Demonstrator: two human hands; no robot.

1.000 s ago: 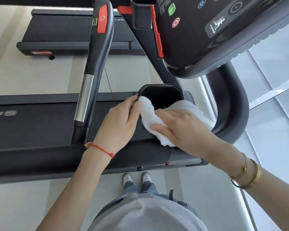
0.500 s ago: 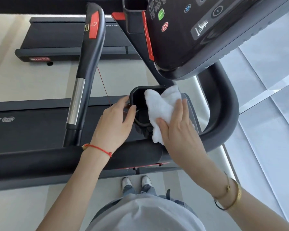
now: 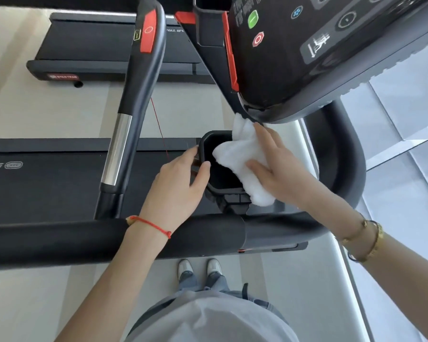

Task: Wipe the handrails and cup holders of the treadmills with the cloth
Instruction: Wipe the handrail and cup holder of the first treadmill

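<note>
A black cup holder (image 3: 209, 146) sits below the treadmill console, its dark hollow facing up. My left hand (image 3: 178, 186) grips its left rim, thumb over the edge and fingers on the outer wall. A white cloth (image 3: 242, 156) is draped over the holder's right side. My right hand (image 3: 274, 166) presses on the cloth with straight fingers, thumb at its near fold. The cloth's top corner touches the console's lower edge. A black handrail (image 3: 59, 240) runs across the front, under my left wrist. An upright grip bar (image 3: 131, 95) with a silver band stands to the left.
The console (image 3: 307, 53) with green and red buttons hangs over the top right. A curved black rail (image 3: 351, 159) loops round the right side. The treadmill belt (image 3: 47, 183) lies below, a second treadmill (image 3: 89, 45) beyond. My shoes (image 3: 200, 266) stand on the pale floor.
My right hand has slid the cloth from the holder's near edge up over its right side toward the console. My left hand has kept its hold on the left rim.
</note>
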